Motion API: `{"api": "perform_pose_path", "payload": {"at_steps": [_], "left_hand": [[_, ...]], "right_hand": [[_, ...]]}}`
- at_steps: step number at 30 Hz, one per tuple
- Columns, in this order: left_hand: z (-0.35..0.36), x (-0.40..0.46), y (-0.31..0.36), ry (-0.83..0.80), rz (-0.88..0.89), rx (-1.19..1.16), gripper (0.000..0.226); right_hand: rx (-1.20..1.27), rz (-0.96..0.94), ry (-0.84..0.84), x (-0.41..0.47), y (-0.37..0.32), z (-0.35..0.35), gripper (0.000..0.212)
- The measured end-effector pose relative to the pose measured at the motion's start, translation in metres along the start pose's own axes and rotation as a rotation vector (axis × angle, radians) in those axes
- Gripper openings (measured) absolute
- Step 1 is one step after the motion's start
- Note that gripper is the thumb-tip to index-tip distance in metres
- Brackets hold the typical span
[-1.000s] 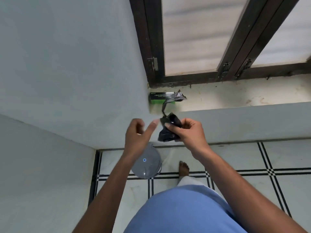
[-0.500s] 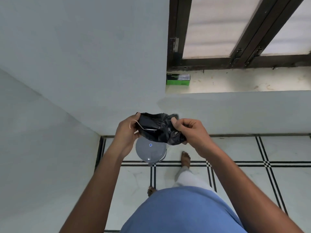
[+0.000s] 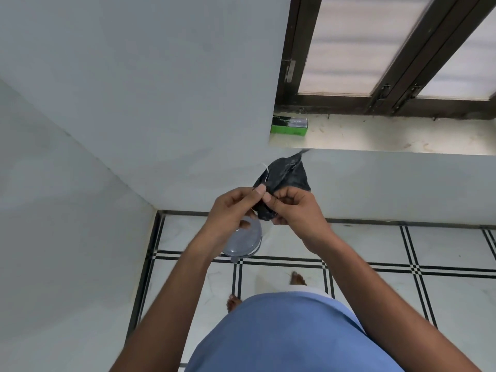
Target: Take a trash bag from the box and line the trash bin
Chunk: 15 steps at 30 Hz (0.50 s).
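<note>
A crumpled black trash bag (image 3: 285, 176) with a thin white drawstring is held up in front of me. My left hand (image 3: 233, 210) pinches its near edge between thumb and fingers. My right hand (image 3: 294, 209) grips the same bunched edge right beside it, so both hands meet at the bag. The green and black bag box (image 3: 289, 126) lies on the window sill at the far left corner. The grey trash bin (image 3: 245, 242) with a round lid stands on the floor below my left hand, partly hidden by it.
A grey wall fills the left side and meets a low wall under the window sill (image 3: 389, 135). Dark window frames rise above the sill. The white floor tiles (image 3: 375, 245) have black lines. My bare feet stand near the bin.
The hands have come together on the bag's near edge. The bag, stretched sideways between them before, now stands bunched upward above my fingers. The view has shifted slightly.
</note>
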<state>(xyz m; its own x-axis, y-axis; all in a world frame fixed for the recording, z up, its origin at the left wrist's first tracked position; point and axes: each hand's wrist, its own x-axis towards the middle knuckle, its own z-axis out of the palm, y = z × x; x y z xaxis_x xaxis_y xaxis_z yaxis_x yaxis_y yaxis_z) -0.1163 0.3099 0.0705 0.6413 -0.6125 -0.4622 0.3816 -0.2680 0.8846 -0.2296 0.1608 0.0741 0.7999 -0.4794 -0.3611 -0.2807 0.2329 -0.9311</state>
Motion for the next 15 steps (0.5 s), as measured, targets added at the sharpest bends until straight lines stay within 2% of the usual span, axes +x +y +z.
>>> {"api": "perform_pose_path", "payload": {"at_steps": [3,6,9,12,14,15], "left_hand": [[0.003,0.01,-0.001,0.078,0.051,-0.101,0.023],[0.005,0.02,-0.001,0.249,-0.074,-0.403,0.021],[0.001,0.028,-0.002,0.312,-0.149,-0.681,0.025],[0.007,0.031,0.003,0.316,-0.115,-0.735,0.029],[0.014,0.033,0.006,0.341,-0.101,-0.671,0.032],[0.016,0.034,0.006,0.352,-0.089,-0.59,0.034]], "right_hand": [[0.048,0.011,0.038,0.003,-0.005,-0.011,0.034],[0.098,0.026,0.122,0.008,-0.007,-0.032,0.038],[0.082,0.135,0.207,0.011,-0.002,-0.052,0.039],[0.008,0.266,0.217,0.013,0.003,-0.068,0.036],[-0.071,0.296,0.196,0.013,0.005,-0.073,0.035],[-0.139,0.273,0.195,0.013,0.003,-0.074,0.043]]}}
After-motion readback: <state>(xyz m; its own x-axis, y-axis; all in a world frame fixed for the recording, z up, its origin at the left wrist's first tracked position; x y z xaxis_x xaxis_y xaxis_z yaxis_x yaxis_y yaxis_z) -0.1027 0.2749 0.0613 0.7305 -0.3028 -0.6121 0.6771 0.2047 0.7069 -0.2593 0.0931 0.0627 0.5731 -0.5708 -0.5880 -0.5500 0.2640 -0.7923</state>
